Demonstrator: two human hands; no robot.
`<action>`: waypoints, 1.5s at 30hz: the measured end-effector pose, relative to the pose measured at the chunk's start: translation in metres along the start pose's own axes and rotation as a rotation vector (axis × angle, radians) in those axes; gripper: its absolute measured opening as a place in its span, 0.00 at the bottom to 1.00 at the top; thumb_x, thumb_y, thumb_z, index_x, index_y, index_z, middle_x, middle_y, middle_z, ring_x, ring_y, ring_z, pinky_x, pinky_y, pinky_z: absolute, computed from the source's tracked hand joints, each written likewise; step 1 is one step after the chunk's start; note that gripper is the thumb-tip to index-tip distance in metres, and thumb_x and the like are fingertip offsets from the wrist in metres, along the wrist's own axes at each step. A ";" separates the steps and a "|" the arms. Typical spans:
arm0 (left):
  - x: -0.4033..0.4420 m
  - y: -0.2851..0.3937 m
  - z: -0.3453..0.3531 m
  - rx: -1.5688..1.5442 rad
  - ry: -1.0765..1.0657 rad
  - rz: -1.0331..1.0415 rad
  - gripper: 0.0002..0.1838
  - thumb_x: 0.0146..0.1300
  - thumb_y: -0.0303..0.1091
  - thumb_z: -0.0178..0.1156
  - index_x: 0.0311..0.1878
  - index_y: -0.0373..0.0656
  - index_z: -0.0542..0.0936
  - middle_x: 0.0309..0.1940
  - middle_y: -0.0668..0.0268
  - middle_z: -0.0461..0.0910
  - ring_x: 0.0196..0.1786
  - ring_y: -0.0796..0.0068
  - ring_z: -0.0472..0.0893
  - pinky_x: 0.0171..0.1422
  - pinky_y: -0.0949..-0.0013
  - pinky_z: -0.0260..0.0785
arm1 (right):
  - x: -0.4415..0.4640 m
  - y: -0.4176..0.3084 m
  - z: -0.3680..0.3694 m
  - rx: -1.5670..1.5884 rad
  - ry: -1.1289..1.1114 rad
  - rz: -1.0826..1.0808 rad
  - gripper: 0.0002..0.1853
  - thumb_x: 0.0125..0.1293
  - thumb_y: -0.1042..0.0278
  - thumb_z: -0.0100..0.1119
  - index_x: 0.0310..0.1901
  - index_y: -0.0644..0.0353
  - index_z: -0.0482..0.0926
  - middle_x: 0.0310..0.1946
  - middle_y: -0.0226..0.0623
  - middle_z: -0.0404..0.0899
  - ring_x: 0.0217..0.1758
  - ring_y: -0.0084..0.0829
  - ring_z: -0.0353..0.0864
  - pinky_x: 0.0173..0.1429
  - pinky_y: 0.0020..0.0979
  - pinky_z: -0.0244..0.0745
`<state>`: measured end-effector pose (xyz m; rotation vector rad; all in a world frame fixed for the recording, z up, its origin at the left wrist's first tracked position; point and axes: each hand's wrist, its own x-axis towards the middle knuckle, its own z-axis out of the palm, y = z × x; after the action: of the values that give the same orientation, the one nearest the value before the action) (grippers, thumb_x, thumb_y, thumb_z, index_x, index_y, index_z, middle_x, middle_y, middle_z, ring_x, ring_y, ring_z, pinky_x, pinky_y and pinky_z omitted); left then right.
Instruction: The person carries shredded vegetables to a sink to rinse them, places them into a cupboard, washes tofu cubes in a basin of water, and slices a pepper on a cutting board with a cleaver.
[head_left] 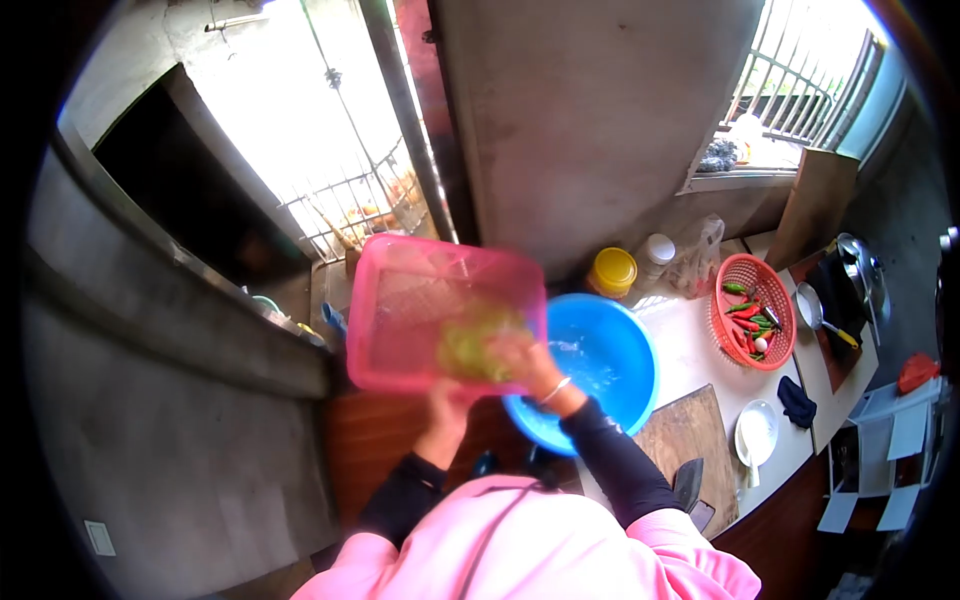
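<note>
Basket [357, 310] is looking light, best held by its rim; left hand [448, 405] is gripping the near side; I'm not discerning whether right hand [527, 362] is clasping blurred greens [468, 347].

Both hands at a pink basket [385, 330]

Holds its near edge with the left hand [446, 408]; has the right hand [527, 366], bracelet [556, 389] at the wrist, among motion-blurred greens [468, 345] inside. Stands close by a blue basin [640, 385]. Has rightward, on a pale counter [680, 350], a red basket [785, 345] of peppers [745, 312] and a wooden board [680, 430] bearing a dark knife [687, 483].
</note>
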<state>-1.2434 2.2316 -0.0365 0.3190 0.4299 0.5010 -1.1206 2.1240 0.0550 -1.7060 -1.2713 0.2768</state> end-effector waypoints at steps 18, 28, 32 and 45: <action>-0.014 0.023 -0.019 -0.042 0.086 0.053 0.09 0.43 0.30 0.51 0.31 0.41 0.72 0.36 0.60 0.76 0.40 0.61 0.75 0.45 0.59 0.69 | -0.083 0.157 -0.063 -0.231 0.371 0.615 0.17 0.58 0.62 0.56 0.47 0.61 0.75 0.43 0.46 0.77 0.43 0.38 0.78 0.45 0.30 0.72; -0.011 0.018 -0.019 -0.068 0.070 0.024 0.11 0.41 0.28 0.50 0.32 0.40 0.72 0.37 0.59 0.75 0.40 0.59 0.75 0.42 0.58 0.71 | -0.045 0.161 -0.052 1.225 0.728 0.683 0.21 0.65 0.54 0.44 0.44 0.66 0.72 0.37 0.42 0.77 0.37 0.35 0.77 0.41 0.31 0.73; -0.003 0.007 -0.020 -0.097 0.023 -0.023 0.11 0.41 0.28 0.50 0.32 0.40 0.71 0.36 0.59 0.75 0.39 0.58 0.75 0.42 0.57 0.72 | 0.009 0.082 -0.020 -0.006 0.473 0.316 0.28 0.63 0.50 0.46 0.54 0.69 0.66 0.49 0.51 0.70 0.55 0.43 0.69 0.55 0.40 0.66; -0.020 0.014 0.014 -0.007 -0.048 -0.081 0.17 0.42 0.30 0.49 0.40 0.39 0.72 0.40 0.58 0.75 0.42 0.60 0.75 0.45 0.60 0.71 | -0.007 -0.003 0.018 -0.603 -0.077 -0.138 0.21 0.58 0.55 0.51 0.50 0.58 0.71 0.54 0.47 0.66 0.59 0.46 0.62 0.60 0.45 0.56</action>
<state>-1.2584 2.2298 -0.0130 0.3056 0.3927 0.4152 -1.1367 2.1281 0.0456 -2.1041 -1.6312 -0.1434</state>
